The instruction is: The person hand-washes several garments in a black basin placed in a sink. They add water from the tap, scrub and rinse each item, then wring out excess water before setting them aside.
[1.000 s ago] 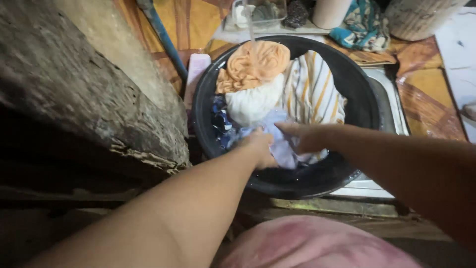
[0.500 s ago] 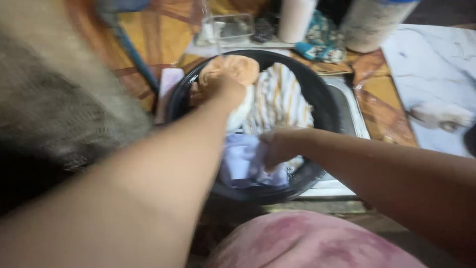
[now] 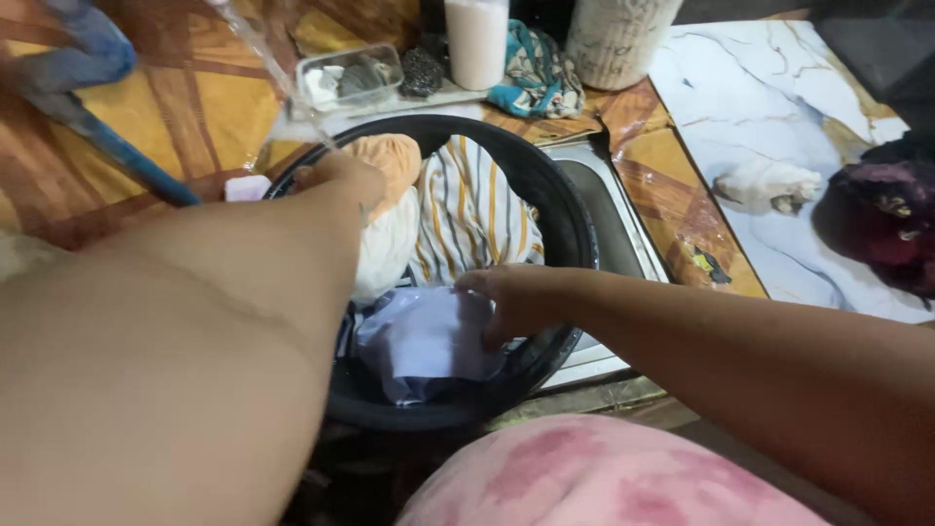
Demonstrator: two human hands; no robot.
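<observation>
A black basin sits in a metal sink and holds wet laundry: an orange cloth, a white cloth, a yellow-striped cloth and a lavender cloth. My right hand grips the lavender cloth at the basin's near side. My left hand is stretched to the basin's far left rim, right beside the orange cloth, where a thin stream of water falls. Its fingers are hidden behind the wrist.
A pink soap bar and a blue pipe lie left of the basin. Behind it stand a clear tray, a white cup and a teal cloth. A marble counter to the right carries a white object and a dark bundle.
My left hand left the lavender cloth and reached to the far rim by the orange cloth. My right hand kept hold of the lavender cloth. The view swung rightward.
</observation>
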